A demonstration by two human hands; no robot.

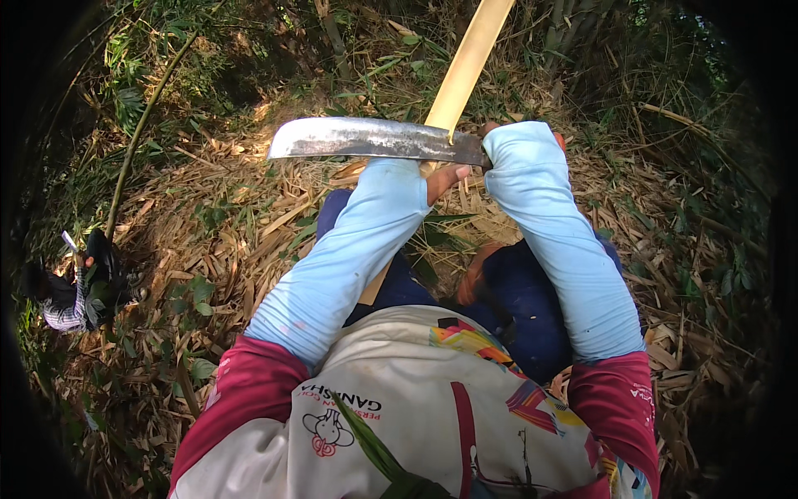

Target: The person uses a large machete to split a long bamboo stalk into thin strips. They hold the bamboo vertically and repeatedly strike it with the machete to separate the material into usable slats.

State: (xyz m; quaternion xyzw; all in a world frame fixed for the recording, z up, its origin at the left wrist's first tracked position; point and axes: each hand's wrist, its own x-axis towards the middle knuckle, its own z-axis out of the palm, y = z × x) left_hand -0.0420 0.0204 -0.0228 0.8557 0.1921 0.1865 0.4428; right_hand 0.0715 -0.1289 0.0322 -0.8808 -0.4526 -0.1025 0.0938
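Gripping the machete (357,138) by its hidden handle, the right hand (522,143) holds the blade across the pale strip (470,60) — the left hand (437,182) sits nearer the body, fingers hidden, grip impossible to tell.

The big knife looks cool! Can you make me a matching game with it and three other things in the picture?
Things:
1. Machete
2. Bamboo strip
3. Left arm sleeve
4. Dry leaves

Clues:
A. Light blue and wrinkled
B. Brown and scattered
C. Metal, with its tip toward the picture's left
D. Pale yellow, reaching the picture's top edge

Right pairs: 1-C, 2-D, 3-A, 4-B.
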